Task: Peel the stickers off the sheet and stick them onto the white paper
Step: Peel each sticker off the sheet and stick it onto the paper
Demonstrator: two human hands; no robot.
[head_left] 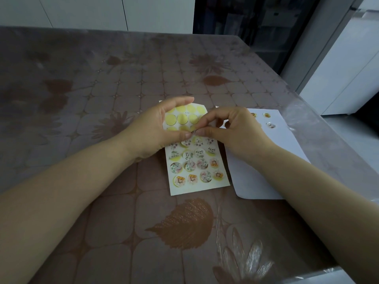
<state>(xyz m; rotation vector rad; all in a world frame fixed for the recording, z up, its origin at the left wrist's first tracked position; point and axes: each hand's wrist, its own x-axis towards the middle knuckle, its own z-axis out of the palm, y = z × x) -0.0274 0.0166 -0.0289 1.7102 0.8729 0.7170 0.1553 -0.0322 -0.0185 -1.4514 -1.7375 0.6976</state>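
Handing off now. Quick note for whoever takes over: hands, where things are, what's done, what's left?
Left hand: thumb on the sticker sheet, fingers arched over it.
Right hand: pinching a sticker at mid-sheet, apparently peeling it.
Sheet lies on the table, white paper to its right.
Done: top rows are bare yellow circles; three stickers visible on the paper.
Left: place this one, then the lower rows of stickers.

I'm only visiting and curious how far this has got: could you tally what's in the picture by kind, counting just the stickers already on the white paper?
Sticker sheet: 1
White paper: 1
Hands: 2, left hand and right hand
Stickers on the white paper: 3 in view (the right hand may hide more)
Total: 7
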